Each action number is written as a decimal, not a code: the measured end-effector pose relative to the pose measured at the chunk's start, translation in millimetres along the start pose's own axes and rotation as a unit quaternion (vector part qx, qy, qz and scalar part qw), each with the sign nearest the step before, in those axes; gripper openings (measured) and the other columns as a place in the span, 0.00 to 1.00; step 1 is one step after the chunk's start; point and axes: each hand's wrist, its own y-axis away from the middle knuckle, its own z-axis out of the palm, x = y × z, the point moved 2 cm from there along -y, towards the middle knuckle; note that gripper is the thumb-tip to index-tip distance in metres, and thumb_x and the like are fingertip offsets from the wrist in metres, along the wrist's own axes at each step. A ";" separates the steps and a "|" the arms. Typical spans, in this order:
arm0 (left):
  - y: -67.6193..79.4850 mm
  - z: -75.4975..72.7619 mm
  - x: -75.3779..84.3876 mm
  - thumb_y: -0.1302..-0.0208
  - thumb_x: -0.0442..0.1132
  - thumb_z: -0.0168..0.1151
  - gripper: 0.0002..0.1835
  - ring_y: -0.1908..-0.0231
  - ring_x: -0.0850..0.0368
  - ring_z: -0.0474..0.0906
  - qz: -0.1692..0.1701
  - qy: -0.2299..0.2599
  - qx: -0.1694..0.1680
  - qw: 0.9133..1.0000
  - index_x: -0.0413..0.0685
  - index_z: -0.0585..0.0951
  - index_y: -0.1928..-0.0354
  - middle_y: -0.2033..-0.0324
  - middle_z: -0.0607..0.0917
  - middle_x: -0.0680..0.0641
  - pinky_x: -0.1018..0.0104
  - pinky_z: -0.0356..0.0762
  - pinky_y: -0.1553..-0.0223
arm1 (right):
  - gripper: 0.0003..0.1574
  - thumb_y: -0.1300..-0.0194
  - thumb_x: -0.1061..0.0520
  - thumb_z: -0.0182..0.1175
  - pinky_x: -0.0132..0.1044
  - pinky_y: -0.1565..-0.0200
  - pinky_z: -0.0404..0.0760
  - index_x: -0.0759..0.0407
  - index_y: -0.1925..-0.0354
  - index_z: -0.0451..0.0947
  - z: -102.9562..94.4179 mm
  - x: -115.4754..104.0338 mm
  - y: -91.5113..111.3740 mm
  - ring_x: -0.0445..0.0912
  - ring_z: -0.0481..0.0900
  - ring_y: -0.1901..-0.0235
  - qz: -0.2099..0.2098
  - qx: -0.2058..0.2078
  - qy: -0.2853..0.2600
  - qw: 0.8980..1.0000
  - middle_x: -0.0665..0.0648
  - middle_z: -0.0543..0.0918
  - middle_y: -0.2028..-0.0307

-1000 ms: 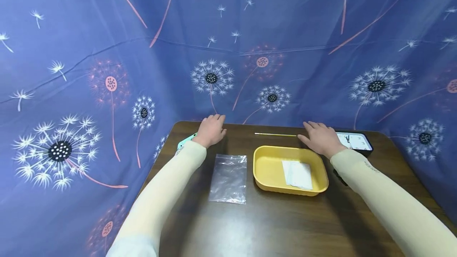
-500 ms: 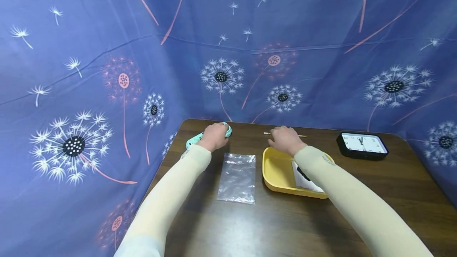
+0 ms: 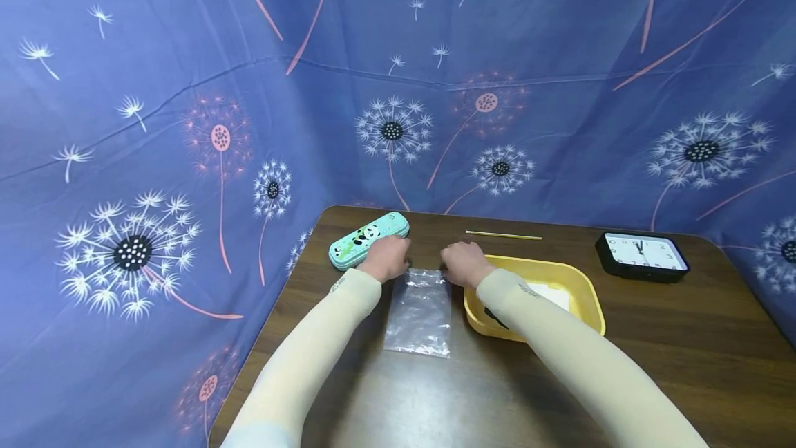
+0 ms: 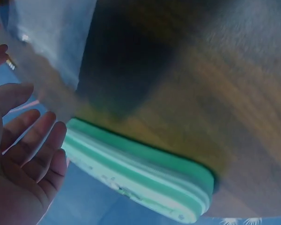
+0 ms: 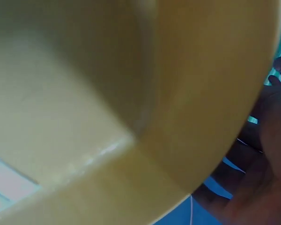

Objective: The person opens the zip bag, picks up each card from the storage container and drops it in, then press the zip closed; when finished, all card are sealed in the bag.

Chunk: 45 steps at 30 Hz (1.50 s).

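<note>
Paper point(image 3: 553, 292) lies in yellow tray point(image 3: 575, 275); hands at bag point(image 3: 419, 310).

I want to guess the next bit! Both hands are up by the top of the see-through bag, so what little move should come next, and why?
Probably pinch the top edge of the plastic bag with both hands. The left hand and right hand sit at its two upper corners, and it lies flat on the table. Whether they already grip it is unclear.

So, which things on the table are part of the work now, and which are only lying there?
In the work: clear plastic zip bag, with left hand and right hand at its top edge.

Lying about: mint-green panda pencil case, yellow plastic tray with white paper, thin yellow stick, black rectangular clock.
</note>
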 end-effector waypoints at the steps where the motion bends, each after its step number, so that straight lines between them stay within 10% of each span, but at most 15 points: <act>1: 0.5 2.5 1.0 0.37 0.41 0.73 0.10 0.57 0.46 0.86 0.003 0.001 -0.003 1.000 0.47 0.83 0.59 0.59 0.88 0.46 0.51 0.83 0.55 | 0.07 0.41 0.58 0.71 0.60 0.58 0.81 0.57 0.69 0.81 1.3 -2.3 0.1 0.60 0.86 0.60 -0.001 -0.006 0.000 1.000 0.60 0.87 0.64; 24: 14.3 38.6 9.0 0.33 0.35 0.67 0.04 0.60 0.49 0.85 0.036 -0.047 -0.010 0.998 0.47 0.87 0.59 0.61 0.84 0.47 0.55 0.83 0.59 | 0.11 0.44 0.60 0.77 0.55 0.61 0.83 0.55 0.69 0.81 2.6 -23.5 13.0 0.56 0.86 0.61 -0.015 -0.035 0.026 0.999 0.57 0.86 0.65; 33: 14.6 3.3 4.9 0.38 0.28 0.66 0.11 0.70 0.47 0.83 0.067 -0.003 0.105 0.992 0.49 0.79 0.75 0.70 0.81 0.48 0.52 0.81 0.68 | 0.17 0.36 0.63 0.65 0.53 0.68 0.81 0.52 0.79 0.73 -16.1 -7.6 8.8 0.50 0.81 0.73 -0.007 0.015 -0.050 0.999 0.52 0.81 0.76; 45: -4.0 -55.2 10.6 0.29 0.32 0.64 0.04 0.67 0.52 0.83 0.035 0.061 0.205 0.976 0.48 0.84 0.63 0.65 0.83 0.49 0.55 0.81 0.65 | 0.08 0.29 0.59 0.63 0.44 0.69 0.81 0.54 0.67 0.86 -73.4 19.5 15.9 0.43 0.79 0.75 -0.003 0.113 -0.071 0.991 0.50 0.84 0.71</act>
